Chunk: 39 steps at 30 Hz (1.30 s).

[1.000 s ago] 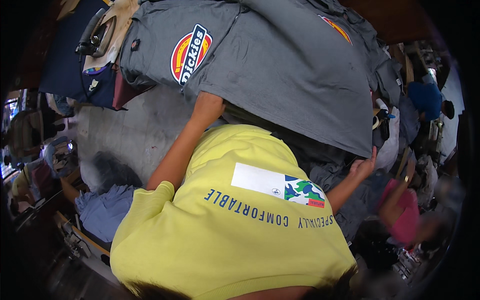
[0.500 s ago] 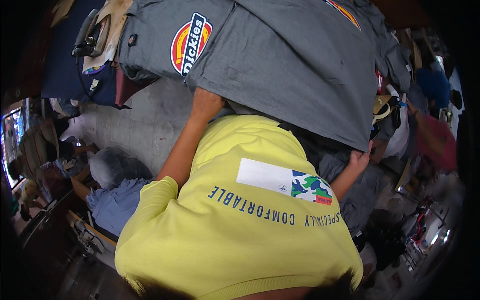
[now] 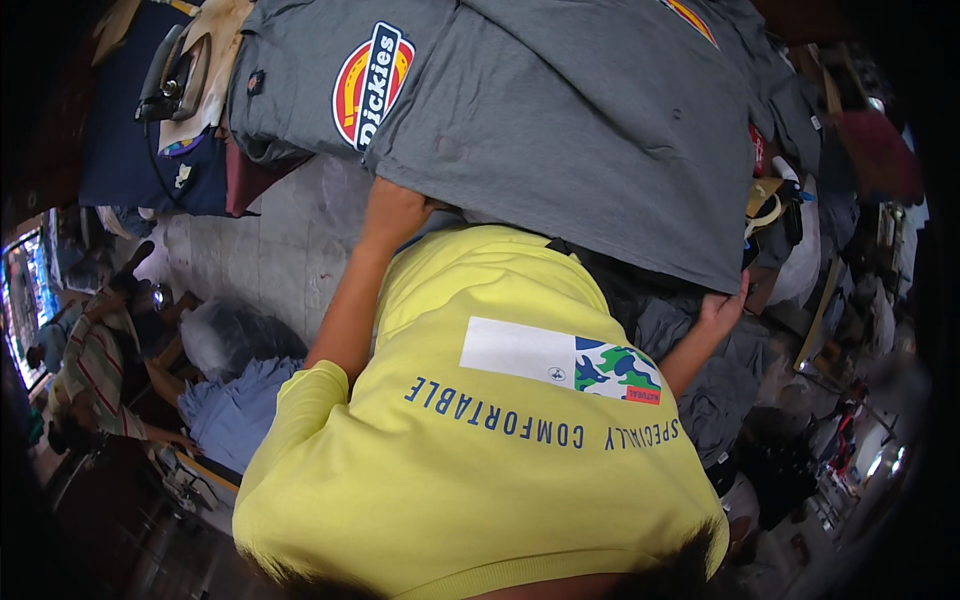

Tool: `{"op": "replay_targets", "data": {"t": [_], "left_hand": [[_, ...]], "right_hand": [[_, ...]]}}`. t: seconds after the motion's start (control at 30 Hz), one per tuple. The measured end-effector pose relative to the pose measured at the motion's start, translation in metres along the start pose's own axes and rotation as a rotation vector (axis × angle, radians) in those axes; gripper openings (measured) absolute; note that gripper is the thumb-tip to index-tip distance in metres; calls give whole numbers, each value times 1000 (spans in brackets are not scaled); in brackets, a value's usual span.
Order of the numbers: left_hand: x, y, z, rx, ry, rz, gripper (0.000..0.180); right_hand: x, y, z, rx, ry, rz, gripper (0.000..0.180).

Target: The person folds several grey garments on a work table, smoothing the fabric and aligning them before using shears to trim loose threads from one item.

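A grey T-shirt (image 3: 570, 150) is spread in front of me, its hem hanging over the near edge toward my body. My left hand (image 3: 398, 208) is closed on the left corner of the hem, with the fingertips hidden under the cloth. At the right corner, my right hand (image 3: 722, 303) pinches the same hem, its thumb and fingers partly showing. Beside it on the left lies grey fabric with a red, yellow and white printed emblem (image 3: 373, 88). Part of a similar emblem (image 3: 690, 20) shows at the far right of the cloth.
An iron (image 3: 172, 88) stands at the far left on tan and navy cloth, its cord trailing down. Blue-grey fabric (image 3: 232, 410) is heaped at the left, near a person in a striped shirt (image 3: 100, 365). Tape rolls (image 3: 765, 212) and small items sit right of the T-shirt.
Both hands keep their hold on the hem, and the cloth has barely shifted. At the left, the person in stripes now reaches toward the blue-grey heap. A red-clad person at the right has moved farther away.
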State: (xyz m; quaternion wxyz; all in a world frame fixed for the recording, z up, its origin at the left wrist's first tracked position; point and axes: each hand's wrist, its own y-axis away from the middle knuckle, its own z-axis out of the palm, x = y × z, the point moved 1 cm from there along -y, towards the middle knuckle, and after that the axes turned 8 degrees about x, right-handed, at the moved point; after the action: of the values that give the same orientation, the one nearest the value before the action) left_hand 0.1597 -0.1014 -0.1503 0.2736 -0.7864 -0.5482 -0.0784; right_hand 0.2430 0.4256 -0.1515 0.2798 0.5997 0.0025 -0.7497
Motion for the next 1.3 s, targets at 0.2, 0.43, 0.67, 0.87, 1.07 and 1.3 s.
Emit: {"op": "replay_targets", "data": {"t": [0.2,0.43,0.67,0.87,1.07,1.3], "left_hand": [[-25,-38,-63,-309,-129,125,36],[-52,-113,-68,-560,438,-314,25],[-85,-120,-22,-638,605,-637,50],[-79,-121,-28,-586,445,-658,63],[-81,-121,-27,-572,452,-633,60],[-97,-108,-10,-463,591,-677,48]], "right_hand": [[-60,22,24,-214,783,-247,35],[-60,-27,79,-629,324,261,29],[-6,-13,115,-513,-23,424,32],[4,-17,110,-496,72,302,45],[9,-19,109,-429,111,259,45],[8,-20,112,-385,129,231,38]]}}
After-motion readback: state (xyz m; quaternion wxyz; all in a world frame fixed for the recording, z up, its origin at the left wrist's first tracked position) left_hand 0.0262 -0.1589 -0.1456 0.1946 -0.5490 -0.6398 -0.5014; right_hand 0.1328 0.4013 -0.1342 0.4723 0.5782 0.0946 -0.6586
